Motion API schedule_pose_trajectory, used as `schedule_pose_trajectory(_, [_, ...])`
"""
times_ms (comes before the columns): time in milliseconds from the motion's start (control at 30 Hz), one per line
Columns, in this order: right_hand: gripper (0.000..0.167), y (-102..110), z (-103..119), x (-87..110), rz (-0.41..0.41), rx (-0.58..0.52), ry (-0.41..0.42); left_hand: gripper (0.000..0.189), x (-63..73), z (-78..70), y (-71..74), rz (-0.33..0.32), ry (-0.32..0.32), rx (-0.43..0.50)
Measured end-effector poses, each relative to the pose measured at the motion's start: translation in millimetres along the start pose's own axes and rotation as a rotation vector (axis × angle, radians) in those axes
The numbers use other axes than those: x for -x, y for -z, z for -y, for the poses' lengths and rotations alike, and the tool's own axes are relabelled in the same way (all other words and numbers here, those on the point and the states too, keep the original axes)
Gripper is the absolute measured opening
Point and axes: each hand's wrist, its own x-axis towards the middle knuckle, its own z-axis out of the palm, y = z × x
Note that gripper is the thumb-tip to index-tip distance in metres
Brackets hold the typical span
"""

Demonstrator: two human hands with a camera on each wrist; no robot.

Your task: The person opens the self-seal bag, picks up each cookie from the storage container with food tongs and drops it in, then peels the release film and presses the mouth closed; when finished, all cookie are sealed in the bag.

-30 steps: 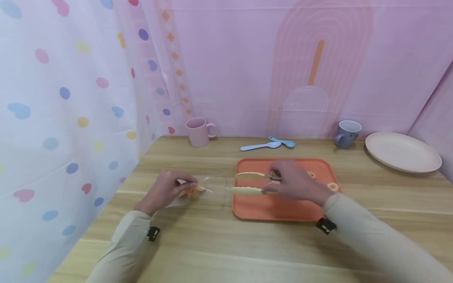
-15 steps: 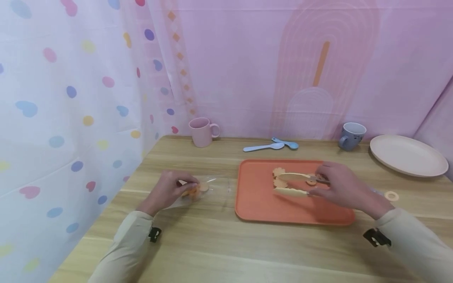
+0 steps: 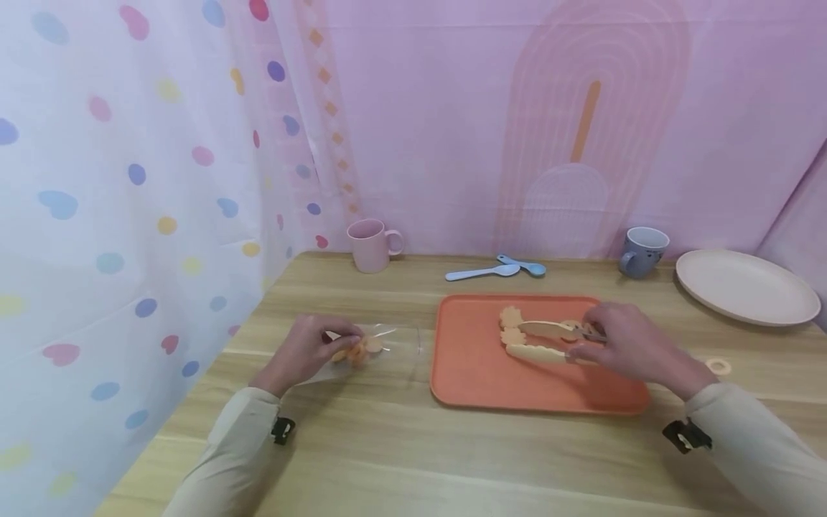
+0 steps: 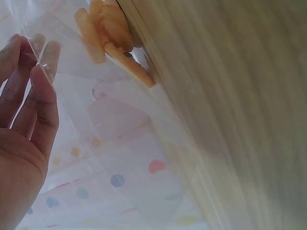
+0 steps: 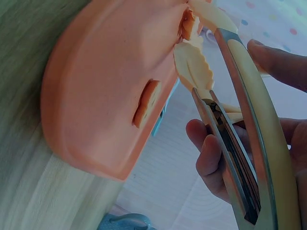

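My left hand (image 3: 304, 352) pinches the edge of a clear plastic bag (image 3: 402, 346) lying on the table. Several orange-brown biscuits (image 4: 108, 28) sit inside the bag, as the left wrist view shows. Over the orange tray (image 3: 478, 388), my right hand (image 3: 629, 345) grips a pair of tongs (image 5: 266, 120) with cream arms. The tongs' tips stand apart, close to two flower-shaped biscuits (image 3: 511, 317) on the tray; whether they touch them I cannot tell. Ring-shaped biscuits (image 3: 571, 327) lie farther right on the tray, partly behind the tongs.
Another ring biscuit (image 3: 718, 367) lies right of the tray. Along the back stand a pink mug (image 3: 370, 248), two blue spoons (image 3: 474, 273), a grey-blue mug (image 3: 642, 255) and a pale plate (image 3: 743, 287). Curtains (image 3: 426, 129) hang behind the table.
The tongs have moved right, from over the tray's left edge near the bag to the flower-shaped biscuits, with only a slight shift in the last half second. My left hand stays on the bag.
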Motion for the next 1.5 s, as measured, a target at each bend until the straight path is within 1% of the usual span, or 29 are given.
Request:
schedule_pose_trajectory(167, [0.039, -3.2, 0.7, -2.5, -0.011, -0.012, 0.005, 0.009, 1.3, 0.5, 0.5, 0.012, 0.003, 0.002])
schedule_pose_trajectory(233, [0.039, -4.2, 1.9, -2.6, -0.016, -0.009, -0.001, 0.01, 1.3, 1.0, 0.5, 0.017, 0.0, 0.004])
schedule_pose_trajectory(367, [0.037, -5.4, 6.2, -2.1, -0.032, -0.015, 0.014, 0.01, 1.3, 1.7, 0.4, 0.021, 0.005, 0.008])
schedule_pose_trajectory(500, [0.036, -5.4, 13.4, -2.9, -0.062, -0.02, 0.056, 0.011, 1.7, 1.7, 1.3, 0.031, 0.011, 0.011])
schedule_pose_trajectory(733, [0.04, -7.8, 28.7, -9.1, -0.059, -0.049, 0.104, 0.011, 2.2, 0.6, 0.9, 0.045, 0.011, 0.006])
schedule_pose_trajectory(833, [0.042, -10.5, 38.3, -13.8, -0.067, -0.038, 0.132, 0.011, 2.7, 0.5, 0.4, 0.049, 0.011, 0.007])
schedule_pose_trajectory(967, [0.041, -16.1, 53.1, -24.9, -0.045, -0.045, 0.148, 0.011, 2.3, 1.3, 0.5, 0.045, -0.003, 0.001])
schedule_pose_trajectory(1100, [0.039, -25.9, 68.7, -41.4, 0.013, -0.118, 0.164, 0.011, 1.6, 1.8, 1.0, 0.036, -0.009, -0.026])
schedule_pose_trajectory(1233, [0.036, -37.7, 83.6, -56.6, 0.051, -0.157, 0.186, 0.011, 1.2, -1.1, 1.5, 0.039, 0.0, -0.041])
schedule_pose_trajectory(1333, [0.035, -46.3, 91.9, -65.3, 0.077, -0.173, 0.193, 0.011, 0.4, -4.3, 2.7, 0.045, 0.003, -0.04])
schedule_pose_trajectory(1400, [0.034, -51.4, 96.6, -70.0, 0.105, -0.204, 0.191, 0.012, -0.6, -5.7, 3.9, 0.046, 0.003, -0.038])
schedule_pose_trajectory(1500, [0.034, -58.5, 103.0, -76.8, 0.126, -0.253, 0.21, 0.012, -2.1, -7.2, 6.3, 0.042, -0.01, -0.044])
